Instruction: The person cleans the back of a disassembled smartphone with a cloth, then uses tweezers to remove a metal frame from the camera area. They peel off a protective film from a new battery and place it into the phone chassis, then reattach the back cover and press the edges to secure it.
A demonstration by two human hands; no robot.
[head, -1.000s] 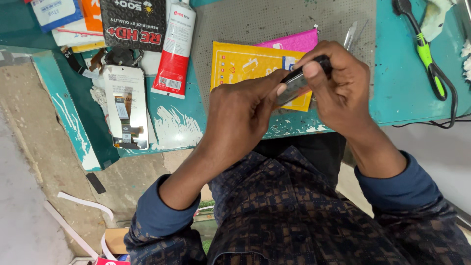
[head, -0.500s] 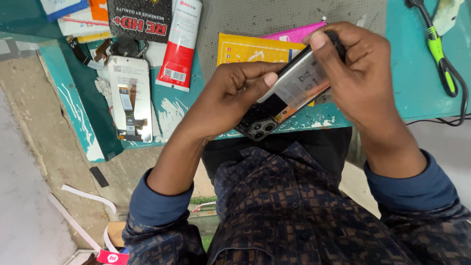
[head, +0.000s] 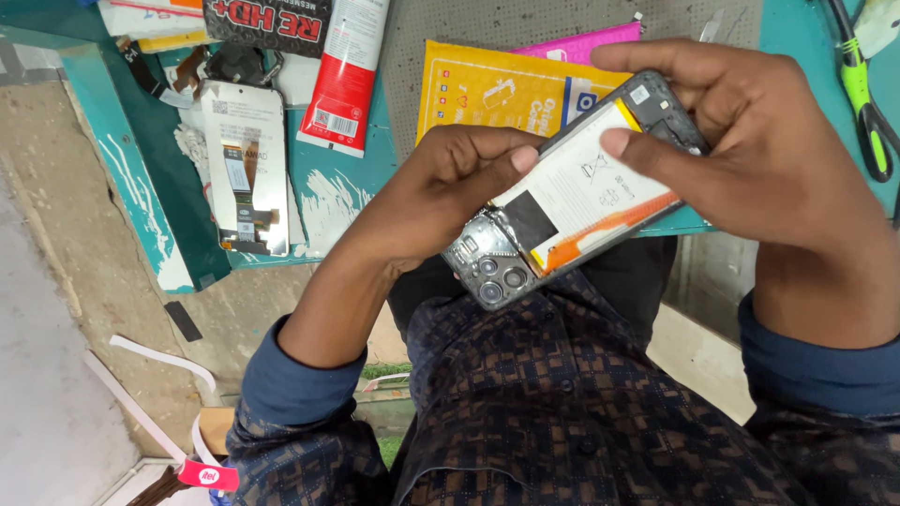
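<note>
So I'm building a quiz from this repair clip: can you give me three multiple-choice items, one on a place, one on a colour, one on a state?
1. Where does the detached white display panel lie?
A. left of the red-and-white tube
B. on the yellow packet
C. in the person's lap

2. What colour is the handle of the tool at the far right?
A. red
B. green
C. white

3. How is the opened phone with white battery held?
A. flat on the bench
B. by one hand only
C. between left hand and right hand

Answers:
1 A: the panel rests beside the tube, to its left.
2 B: the handle is bright green.
3 C: both hands have a grip on it, above the lap.
</note>
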